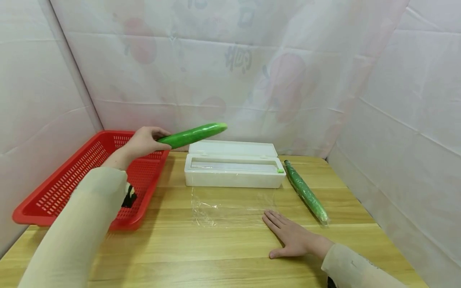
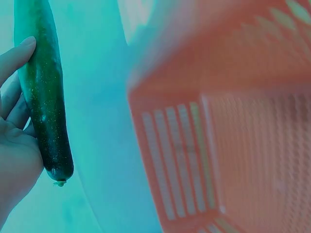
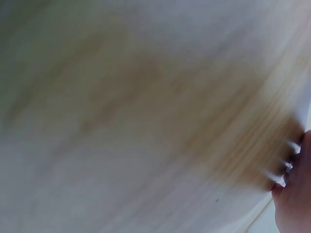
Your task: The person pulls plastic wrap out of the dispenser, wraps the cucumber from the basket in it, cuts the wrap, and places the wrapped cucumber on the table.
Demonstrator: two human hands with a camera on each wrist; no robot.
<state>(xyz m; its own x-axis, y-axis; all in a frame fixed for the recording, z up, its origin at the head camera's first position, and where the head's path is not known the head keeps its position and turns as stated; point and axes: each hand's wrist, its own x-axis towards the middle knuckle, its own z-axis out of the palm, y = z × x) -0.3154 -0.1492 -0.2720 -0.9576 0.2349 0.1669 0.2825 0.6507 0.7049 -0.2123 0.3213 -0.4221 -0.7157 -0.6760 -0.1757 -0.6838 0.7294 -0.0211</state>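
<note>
My left hand [image 1: 145,142] grips a green cucumber [image 1: 194,135] by one end, above the right rim of the red basket [image 1: 145,188]. In the left wrist view the thumb lies across the cucumber [image 2: 46,102] and the fingers are behind it. My right hand [image 1: 293,236] lies with straight, spread fingers at the right end of a sheet of clear plastic film [image 1: 223,214] on the table. The film stretches forward from a white wrap dispenser box [image 1: 234,179], whose lid [image 1: 234,149] stands raised. The right wrist view is blurred and shows only part of the right hand [image 3: 294,189].
A second cucumber [image 1: 306,192], wrapped in film, lies right of the dispenser. A small dark thing [image 1: 129,198] shows in the basket, partly behind the left sleeve. The wooden table [image 1: 173,256] meets pale fabric walls [image 1: 223,80] at the back and sides.
</note>
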